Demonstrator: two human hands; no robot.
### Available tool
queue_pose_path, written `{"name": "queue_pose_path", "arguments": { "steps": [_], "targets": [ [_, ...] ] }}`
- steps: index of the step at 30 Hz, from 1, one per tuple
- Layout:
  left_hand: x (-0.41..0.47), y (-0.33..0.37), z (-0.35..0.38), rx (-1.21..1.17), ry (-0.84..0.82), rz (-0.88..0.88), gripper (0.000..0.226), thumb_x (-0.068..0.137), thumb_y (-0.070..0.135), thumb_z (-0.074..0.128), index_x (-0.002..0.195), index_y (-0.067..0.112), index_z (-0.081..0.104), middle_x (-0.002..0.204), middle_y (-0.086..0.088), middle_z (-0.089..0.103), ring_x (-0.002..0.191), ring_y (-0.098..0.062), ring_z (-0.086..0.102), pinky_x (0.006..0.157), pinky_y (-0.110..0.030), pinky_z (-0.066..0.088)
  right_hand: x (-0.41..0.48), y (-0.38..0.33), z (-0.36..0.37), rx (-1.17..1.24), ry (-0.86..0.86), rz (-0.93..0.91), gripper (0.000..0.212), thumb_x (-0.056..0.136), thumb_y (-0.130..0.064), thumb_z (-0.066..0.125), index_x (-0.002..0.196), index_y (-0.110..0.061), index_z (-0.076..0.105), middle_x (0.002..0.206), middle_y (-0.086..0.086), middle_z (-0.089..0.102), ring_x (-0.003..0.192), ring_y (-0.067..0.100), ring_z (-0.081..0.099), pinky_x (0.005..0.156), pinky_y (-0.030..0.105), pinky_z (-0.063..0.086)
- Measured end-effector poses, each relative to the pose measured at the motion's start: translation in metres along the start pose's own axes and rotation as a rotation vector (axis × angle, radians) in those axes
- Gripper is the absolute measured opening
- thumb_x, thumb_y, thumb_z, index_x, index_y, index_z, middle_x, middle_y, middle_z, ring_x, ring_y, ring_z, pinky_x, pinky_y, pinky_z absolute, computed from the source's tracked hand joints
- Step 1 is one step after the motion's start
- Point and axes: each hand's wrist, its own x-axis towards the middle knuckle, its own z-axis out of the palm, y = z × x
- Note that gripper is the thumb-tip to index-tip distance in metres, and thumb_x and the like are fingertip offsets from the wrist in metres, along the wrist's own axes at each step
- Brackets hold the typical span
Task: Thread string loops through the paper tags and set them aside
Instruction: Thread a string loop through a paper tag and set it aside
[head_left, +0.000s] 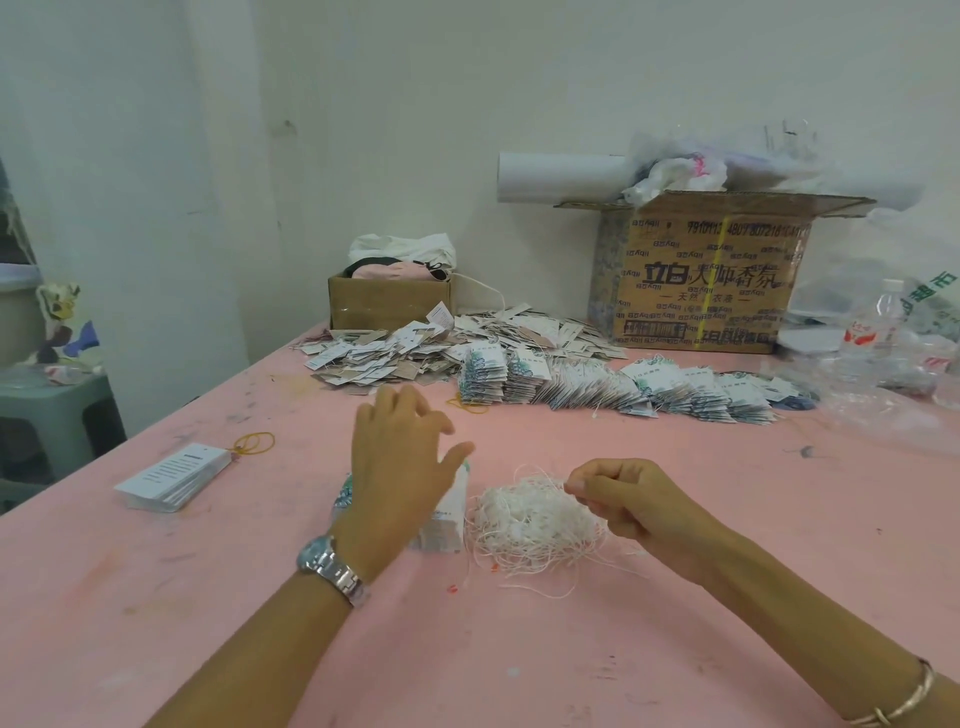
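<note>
A tangled heap of white string loops (530, 519) lies on the pink table (675, 493) in front of me. My right hand (628, 499) pinches strands at the heap's right top. My left hand (400, 457) hovers with fingers spread above a short stack of white paper tags (447, 525), which it partly hides. Rows of tags with blue-green print (623, 389) stand farther back, beside a loose heap of mixed tags (457, 343).
A bound stack of white cards (174, 475) with a yellow rubber band (254, 444) lies at the left. A small cardboard box (389, 306), a large printed carton (706, 275), a water bottle (872, 327) and plastic bags line the back. A grey stool (57, 410) stands off the left edge.
</note>
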Motion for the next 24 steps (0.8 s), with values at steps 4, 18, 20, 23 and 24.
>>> {"name": "queue_pose_path", "arguments": {
  "steps": [4,18,20,23,24],
  "targets": [
    [0.005,-0.023,0.010,0.109,-0.171,-0.088,0.062,0.080,0.080,0.046,0.120,0.037,0.067,0.118,0.005,0.047,0.115,-0.021,0.033,0.093,-0.034,0.029,-0.001,0.001,0.004,-0.028,-0.009,0.027,0.008,0.081,-0.019,0.074,0.073,-0.017,0.074,0.066,0.000,0.041,0.052,0.009,0.023,0.040,0.014,0.021],
    [0.009,-0.031,0.020,-0.082,-0.124,-0.188,0.052,0.075,0.067,0.067,0.114,0.033,0.064,0.120,0.005,0.050,0.113,-0.019,0.035,0.085,-0.032,0.024,-0.004,0.002,0.007,-0.052,-0.035,0.048,0.013,0.075,-0.024,0.082,0.072,-0.017,0.071,0.062,0.000,0.034,0.051,0.011,0.020,0.042,0.016,0.020],
    [0.010,-0.028,0.015,-0.244,-0.048,-0.219,0.040,0.079,0.057,0.070,0.110,0.032,0.061,0.105,0.012,0.060,0.101,-0.014,0.044,0.082,-0.033,0.029,-0.004,0.002,0.007,-0.035,-0.015,0.047,0.010,0.077,-0.023,0.079,0.073,-0.017,0.072,0.061,0.000,0.033,0.052,0.011,0.020,0.042,0.016,0.019],
    [0.012,-0.018,0.003,-0.752,-0.012,-0.312,0.023,0.087,0.038,0.072,0.101,0.028,0.057,0.088,0.008,0.070,0.078,-0.010,0.064,0.065,-0.032,0.051,-0.003,0.004,0.006,-0.019,0.019,0.026,0.011,0.084,-0.017,0.072,0.073,-0.018,0.073,0.059,-0.002,0.031,0.051,0.011,0.019,0.042,0.016,0.019],
    [0.013,-0.012,-0.003,-0.940,-0.035,-0.344,0.020,0.088,0.033,0.072,0.100,0.026,0.057,0.088,0.004,0.072,0.078,-0.012,0.068,0.057,-0.028,0.053,-0.002,0.003,0.006,-0.015,0.033,0.012,0.010,0.084,-0.018,0.072,0.074,-0.019,0.073,0.058,-0.002,0.031,0.050,0.010,0.019,0.042,0.016,0.019]
  ]
}}
